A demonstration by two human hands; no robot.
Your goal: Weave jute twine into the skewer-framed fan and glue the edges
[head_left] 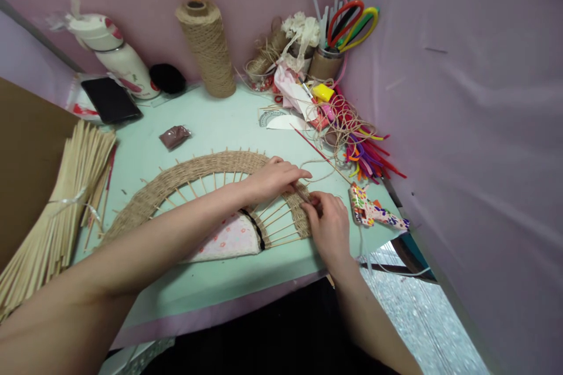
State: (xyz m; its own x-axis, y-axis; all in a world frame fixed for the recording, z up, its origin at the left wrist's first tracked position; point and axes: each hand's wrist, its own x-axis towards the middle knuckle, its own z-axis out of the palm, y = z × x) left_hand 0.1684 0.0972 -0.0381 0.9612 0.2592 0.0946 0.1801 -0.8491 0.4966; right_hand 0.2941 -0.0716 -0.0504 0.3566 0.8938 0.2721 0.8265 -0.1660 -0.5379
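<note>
A half-round woven fan [224, 161] lies flat on the table, its twine band threaded over thin wooden sticks. A pink flowered fabric half-circle with a black braided edge [229, 238] forms its middle. My left hand [278, 179] reaches across the fan and is closed on the right part of the band, index finger stretched to the right. Beside it, my right hand [329, 220] pinches the band's outer edge with curled fingers. Whether a loose strand of twine is between the fingertips is too small to tell.
A flowered glue gun [363, 208] lies right of my hand. Behind are tangled twine and colourful pipe cleaners [365, 155], a scissors cup [325, 63], a twine spool [206, 50], a bottle [127, 64] and a phone [111, 99]. Bundled wooden strips [65, 193] lie left.
</note>
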